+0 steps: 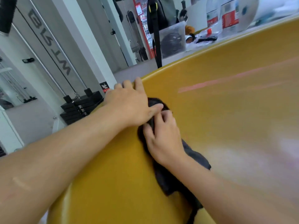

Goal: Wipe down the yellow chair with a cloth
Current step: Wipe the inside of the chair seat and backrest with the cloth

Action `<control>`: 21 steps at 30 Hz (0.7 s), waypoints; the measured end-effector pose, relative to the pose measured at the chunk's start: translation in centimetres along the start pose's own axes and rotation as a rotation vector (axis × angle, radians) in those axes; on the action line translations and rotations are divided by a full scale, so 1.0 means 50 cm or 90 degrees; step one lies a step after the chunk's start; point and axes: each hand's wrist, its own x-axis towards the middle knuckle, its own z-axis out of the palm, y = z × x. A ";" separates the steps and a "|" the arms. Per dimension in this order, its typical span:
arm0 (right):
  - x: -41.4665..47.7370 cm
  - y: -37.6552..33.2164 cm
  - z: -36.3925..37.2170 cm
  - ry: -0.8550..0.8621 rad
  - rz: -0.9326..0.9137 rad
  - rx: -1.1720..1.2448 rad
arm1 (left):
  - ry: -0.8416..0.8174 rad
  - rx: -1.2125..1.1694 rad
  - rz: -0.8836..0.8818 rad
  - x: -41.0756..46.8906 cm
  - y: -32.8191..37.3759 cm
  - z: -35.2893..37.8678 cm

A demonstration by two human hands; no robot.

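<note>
Now your left hand (129, 104) hooks its fingers over the rim of the chair (226, 110); just beside, your right hand (163, 136) clutches the cloth (196, 156); bare yellow surface spreads rightward

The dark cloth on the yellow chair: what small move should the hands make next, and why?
Probably sweep the right hand with the cloth rightward across the yellow chair. Its fingers bunch the cloth close to the rim, where the left hand holds the chair, and most of the surface lies to the right.
</note>
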 end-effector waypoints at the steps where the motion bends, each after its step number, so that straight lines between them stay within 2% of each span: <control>1: -0.068 -0.008 -0.018 -0.076 -0.076 0.009 | -0.001 0.010 -0.005 -0.002 0.001 0.000; 3: -0.181 -0.008 -0.061 -0.242 -0.173 0.013 | -0.001 0.033 -0.006 -0.002 0.004 0.005; 4: -0.195 0.006 -0.075 -0.274 -0.200 -0.018 | -0.001 0.046 -0.003 -0.002 0.006 0.006; 6: -0.150 0.058 -0.077 -0.216 -0.211 -0.125 | -0.001 0.072 0.004 -0.007 0.004 0.008; 8: -0.069 0.143 -0.069 -0.104 -0.064 -0.237 | 0.006 0.101 0.022 -0.014 0.000 0.013; 10: -0.011 0.237 -0.108 -0.064 0.130 -0.345 | 0.015 0.114 0.037 -0.014 -0.004 0.015; 12: -0.010 0.263 -0.138 -0.007 0.282 -0.312 | 0.008 0.098 0.026 -0.013 -0.001 0.012; 13: -0.021 0.243 -0.130 0.005 0.331 -0.260 | 0.005 0.084 0.015 -0.011 0.003 0.011; 14: -0.037 0.205 -0.106 -0.002 0.329 -0.217 | 0.004 0.072 0.008 -0.010 0.009 0.010; 15: -0.062 0.150 -0.074 -0.032 0.268 -0.174 | 0.005 0.066 0.005 -0.009 0.013 0.011; 18: -0.153 -0.034 -0.038 -0.185 -0.060 0.019 | 0.012 0.077 0.000 -0.014 0.012 0.016; 20: -0.165 -0.039 -0.064 -0.254 -0.172 0.058 | 0.012 0.091 0.005 -0.017 0.009 0.019; 21: -0.156 0.003 -0.078 -0.259 -0.190 0.003 | 0.013 0.099 0.008 -0.017 0.009 0.018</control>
